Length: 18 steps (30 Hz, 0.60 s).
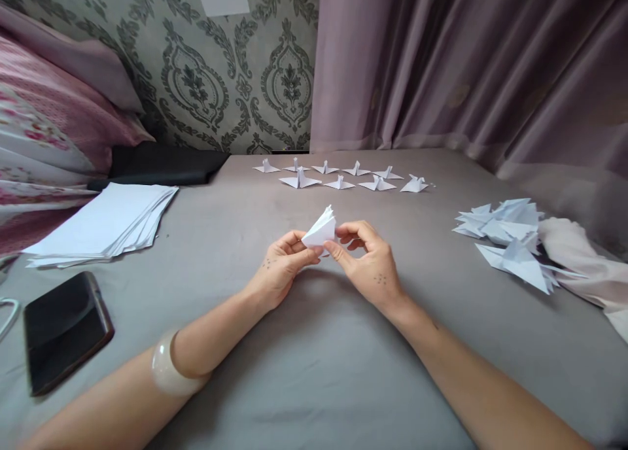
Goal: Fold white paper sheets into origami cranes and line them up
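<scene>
A small piece of folded white paper [320, 230] is held up in front of me, above the grey cloth surface. My left hand [287, 263] grips its lower left part between thumb and fingers. On the other side, my right hand [367, 257] pinches the lower right edge, thumb in front and fingers curled behind. The paper's layers fan out at the top into narrow points. Part of its underside is hidden by my fingers. Beyond it stand several folded paper cranes [299, 178] in two rows.
At left lie a stack of white paper sheets [103, 221], a dark phone [66, 332] and a black folded item [167, 165]. More folded paper pieces [510, 224] are heaped at right beside a pale cloth [574, 254]. Purple curtains [417, 64] hang behind.
</scene>
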Available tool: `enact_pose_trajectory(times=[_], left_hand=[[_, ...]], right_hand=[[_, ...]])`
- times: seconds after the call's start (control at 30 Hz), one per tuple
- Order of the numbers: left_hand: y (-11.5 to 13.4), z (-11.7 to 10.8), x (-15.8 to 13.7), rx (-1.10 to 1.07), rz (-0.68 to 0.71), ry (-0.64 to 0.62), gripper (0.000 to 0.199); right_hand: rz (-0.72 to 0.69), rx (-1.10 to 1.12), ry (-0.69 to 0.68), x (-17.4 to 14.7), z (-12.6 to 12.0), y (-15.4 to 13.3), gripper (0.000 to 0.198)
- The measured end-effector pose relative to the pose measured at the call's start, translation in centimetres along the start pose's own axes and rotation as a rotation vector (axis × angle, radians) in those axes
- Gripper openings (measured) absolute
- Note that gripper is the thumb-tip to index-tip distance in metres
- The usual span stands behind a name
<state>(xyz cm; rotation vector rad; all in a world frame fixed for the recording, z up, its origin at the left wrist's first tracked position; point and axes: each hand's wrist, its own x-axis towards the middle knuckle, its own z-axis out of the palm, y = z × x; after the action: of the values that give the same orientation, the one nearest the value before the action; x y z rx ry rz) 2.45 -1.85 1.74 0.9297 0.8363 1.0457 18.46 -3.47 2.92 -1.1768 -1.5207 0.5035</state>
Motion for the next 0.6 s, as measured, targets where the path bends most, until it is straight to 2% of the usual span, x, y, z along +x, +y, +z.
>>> enact_pose_trajectory(times=[0.17, 0.37, 0.47, 0.53, 0.6], left_hand=[[0.1, 0.3, -0.2, 0.17, 0.168, -0.041, 0.019], [-0.2, 0.1, -0.5, 0.283, 0.49, -0.064, 0.042], [-0.4, -0.2, -0.7, 0.337, 0.607, -0.049, 0.035], [-0.3, -0.1, -0.7, 0.349, 0.607, -0.064, 0.022], [0.0, 0.0, -0.7, 0.341, 0.533, -0.106, 0.013]], right_hand=[[-0.151, -0.057, 0.013, -0.1, -0.1, 0.0, 0.004], [-0.225, -0.118, 0.035, -0.2, -0.2, -0.3, 0.002], [-0.241, -0.166, 0.059, -0.3, -0.1, -0.7, 0.001], [-0.251, -0.191, 0.064, -0.5, -0.1, -0.9, 0.003], [-0.267, -0.203, 0.065, -0.6, -0.1, -1.2, 0.007]])
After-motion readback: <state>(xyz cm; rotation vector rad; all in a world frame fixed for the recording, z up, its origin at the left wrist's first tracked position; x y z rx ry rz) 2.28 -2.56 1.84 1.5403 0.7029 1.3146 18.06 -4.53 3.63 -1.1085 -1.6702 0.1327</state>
